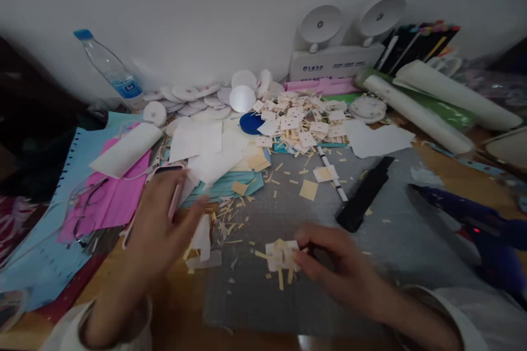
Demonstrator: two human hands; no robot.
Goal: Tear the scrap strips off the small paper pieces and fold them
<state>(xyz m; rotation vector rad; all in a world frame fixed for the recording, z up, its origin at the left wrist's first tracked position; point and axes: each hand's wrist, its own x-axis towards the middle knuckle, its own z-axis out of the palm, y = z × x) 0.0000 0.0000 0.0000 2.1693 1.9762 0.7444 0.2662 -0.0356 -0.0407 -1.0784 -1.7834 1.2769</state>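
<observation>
On the grey cutting mat (263,301) lies a small white paper square (284,255) with several pale yellow strips crossing over it. My right hand (341,269), slightly blurred, pinches the square's right edge between thumb and fingers. My left hand (158,225) hovers over a phone in a pink case (175,200), thumb spread away from the fingers; nothing shows in its grasp. Just right of that thumb, scattered yellow strips (230,219) cover the mat's left side. A loose yellow paper square (308,190) lies beyond the right hand.
A heap of small white cards (296,120) stands at the back, beside a blue lid (251,123). A black cutter (364,194), a pen (333,173) and a dark blue glue gun (473,225) lie to the right. A water bottle (109,68) leans at the back left.
</observation>
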